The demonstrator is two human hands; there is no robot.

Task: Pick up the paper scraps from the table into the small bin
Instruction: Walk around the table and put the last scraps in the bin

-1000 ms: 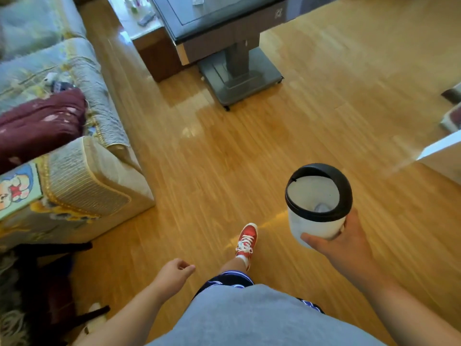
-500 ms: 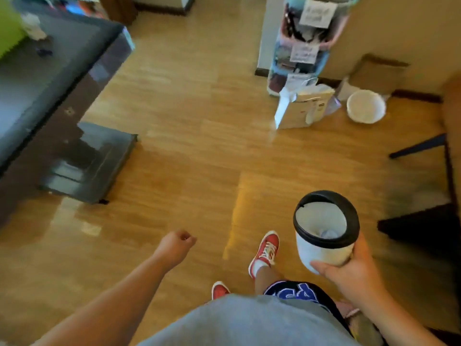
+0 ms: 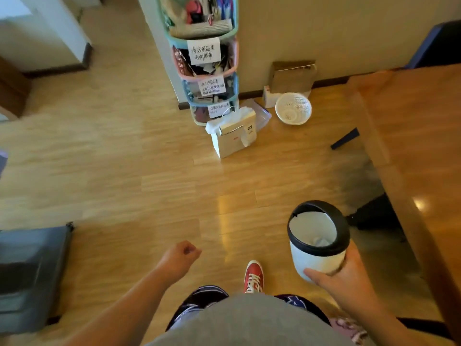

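My right hand (image 3: 349, 283) grips a small white bin (image 3: 316, 255) with a black ring lid, held upright above the wooden floor. A pale crumpled scrap (image 3: 320, 242) lies inside the bin. My left hand (image 3: 180, 257) hangs in front of me as a loose fist with nothing in it. A brown wooden table (image 3: 424, 151) fills the right edge of the view; no paper scraps show on the part I can see.
A stack of labelled plastic baskets (image 3: 207, 66) stands against the wall ahead, with a paper bag (image 3: 234, 136), a white mesh basket (image 3: 293, 108) and a cardboard box (image 3: 291, 76) on the floor. A dark table base (image 3: 30, 273) sits at the left. My red shoe (image 3: 254, 275) is below.
My view has swung right from the sofa and dark table toward the baskets and the wooden table. The bin stays in my right hand; the left hand stays fisted.
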